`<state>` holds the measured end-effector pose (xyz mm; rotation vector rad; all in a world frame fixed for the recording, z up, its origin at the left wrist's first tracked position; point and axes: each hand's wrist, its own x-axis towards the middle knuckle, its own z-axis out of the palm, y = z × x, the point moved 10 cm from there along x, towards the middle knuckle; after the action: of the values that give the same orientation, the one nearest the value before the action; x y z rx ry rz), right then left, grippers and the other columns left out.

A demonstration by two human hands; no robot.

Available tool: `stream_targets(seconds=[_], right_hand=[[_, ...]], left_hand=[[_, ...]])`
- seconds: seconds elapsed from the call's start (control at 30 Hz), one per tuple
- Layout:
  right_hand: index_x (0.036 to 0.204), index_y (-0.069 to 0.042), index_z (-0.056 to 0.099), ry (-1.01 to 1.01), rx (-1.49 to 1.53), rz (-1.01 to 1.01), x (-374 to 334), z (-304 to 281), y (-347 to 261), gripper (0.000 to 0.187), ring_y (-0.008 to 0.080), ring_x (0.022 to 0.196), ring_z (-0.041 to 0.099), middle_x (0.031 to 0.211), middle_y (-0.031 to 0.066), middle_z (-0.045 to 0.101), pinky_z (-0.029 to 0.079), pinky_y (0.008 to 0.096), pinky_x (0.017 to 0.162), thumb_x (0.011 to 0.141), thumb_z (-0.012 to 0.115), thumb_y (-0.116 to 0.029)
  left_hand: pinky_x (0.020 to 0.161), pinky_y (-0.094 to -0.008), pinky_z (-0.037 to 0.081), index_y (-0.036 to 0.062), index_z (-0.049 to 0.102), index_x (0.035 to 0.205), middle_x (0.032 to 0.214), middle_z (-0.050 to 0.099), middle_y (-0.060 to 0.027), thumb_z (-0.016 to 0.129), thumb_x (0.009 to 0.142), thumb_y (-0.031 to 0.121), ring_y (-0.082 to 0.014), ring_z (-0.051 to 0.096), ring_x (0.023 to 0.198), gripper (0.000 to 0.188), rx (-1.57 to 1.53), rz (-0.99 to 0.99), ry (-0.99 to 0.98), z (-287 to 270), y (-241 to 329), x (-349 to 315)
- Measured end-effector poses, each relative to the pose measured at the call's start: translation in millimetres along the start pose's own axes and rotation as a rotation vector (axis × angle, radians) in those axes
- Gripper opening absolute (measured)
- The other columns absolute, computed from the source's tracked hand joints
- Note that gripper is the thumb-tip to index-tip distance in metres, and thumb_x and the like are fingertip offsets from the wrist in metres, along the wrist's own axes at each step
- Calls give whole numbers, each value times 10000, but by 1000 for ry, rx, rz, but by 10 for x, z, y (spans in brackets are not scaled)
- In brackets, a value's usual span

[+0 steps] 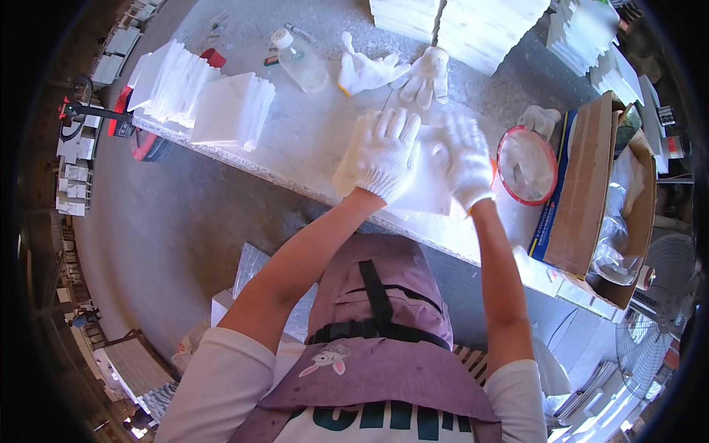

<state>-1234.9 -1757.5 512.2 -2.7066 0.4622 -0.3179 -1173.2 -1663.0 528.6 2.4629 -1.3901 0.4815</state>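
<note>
My left hand (388, 153), in a white knit glove, lies flat with its fingers stretched out over a white stone tile (432, 188) at the bench's near edge. Strong light whitens the tile's surface, and both hands cover parts of it. To the right, my right hand (467, 159), also gloved in white, is over or beside the tile's right side. Motion smears its fingers, so whether it holds anything cannot be made out. A red-rimmed round dish (526, 165) with whitish contents sits just right of that hand.
Stacked white tiles (235, 111) stand at the bench's left, with larger stacks (484, 29) at the back. Spare white gloves (425, 77) and a clear bottle (301, 63) lie beyond my hands. A cardboard box (583, 184) holding plastic bags borders the right; a fan (650, 340) stands lower right.
</note>
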Motion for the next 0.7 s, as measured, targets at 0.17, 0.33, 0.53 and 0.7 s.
stream_targets(seconds=[0.17,0.33,0.53,0.7], right_hand=[[1466,-12,279,-37,33,-15,-783,86,-149,688,430,1352,315,1468,236,342,226,490,1132,910,511,-346],[1419,54,358,-18,757,501,-1711,179,18,606,287,1142,572,1260,209,582,444,378,966,937,564,-247],[1504,-29,220,291,1111,582,-1358,536,409,641,161,1153,512,1347,102,494,426,308,950,997,505,-300],[1520,-85,204,188,1433,752,-1128,760,115,613,166,1174,502,1359,58,483,413,305,964,1001,484,-254]], left_hand=[[1099,-486,291,97,560,1276,1280,560,-104,534,889,276,-302,475,1228,428,-29,-28,-18,64,-16,2],[1079,-486,313,105,571,1257,1224,573,-105,540,881,269,-300,500,1184,411,-69,-29,35,-5,-39,-9],[1037,-443,369,99,572,1239,1195,567,-108,573,855,224,-302,504,1161,404,-235,-77,119,-323,-111,-23],[1032,-406,382,54,510,1310,1309,531,-147,584,878,279,-340,491,1215,493,-235,-504,138,-383,-769,-787]])
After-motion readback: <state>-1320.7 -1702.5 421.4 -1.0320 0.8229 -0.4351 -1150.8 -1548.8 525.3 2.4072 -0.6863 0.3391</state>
